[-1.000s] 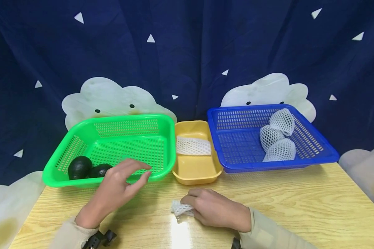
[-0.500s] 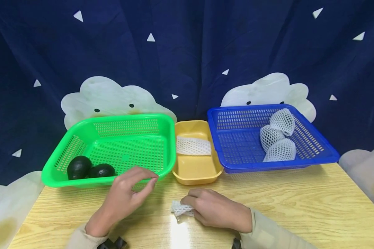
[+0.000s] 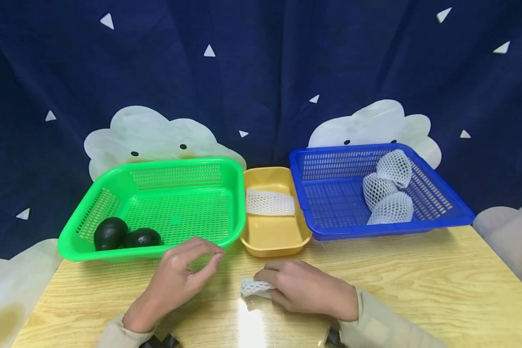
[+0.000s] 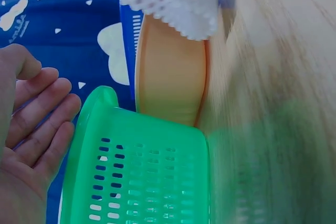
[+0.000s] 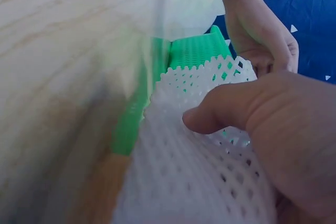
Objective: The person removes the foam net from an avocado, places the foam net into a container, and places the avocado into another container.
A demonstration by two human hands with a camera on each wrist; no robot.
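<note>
My right hand (image 3: 306, 290) pinches a white foam fruit net (image 3: 255, 288) low over the table's front middle. In the right wrist view the thumb presses on the net's mesh (image 5: 199, 166), and the zigzag mouth opens toward the left hand. My left hand (image 3: 180, 273) hovers in front of the green basket (image 3: 239, 212), thumb and forefinger bent close together with nothing held. The left wrist view shows its other fingers (image 4: 39, 114) loosely bent beside the green basket wall. Two dark avocados (image 3: 110, 234) (image 3: 142, 238) lie in that basket's near left corner.
Between the baskets stands a yellow tray (image 3: 274, 241) holding another flat foam net (image 3: 269, 203). At the right, a blue basket (image 3: 330, 203) holds three net-covered fruits (image 3: 391, 209). A dark blue curtain (image 3: 261, 72) hangs behind the wooden table (image 3: 396, 266).
My left hand has moved right and nearer to me, away from the avocados, its thumb and forefinger drawing together. My right hand has shifted slightly right with the foam net.
</note>
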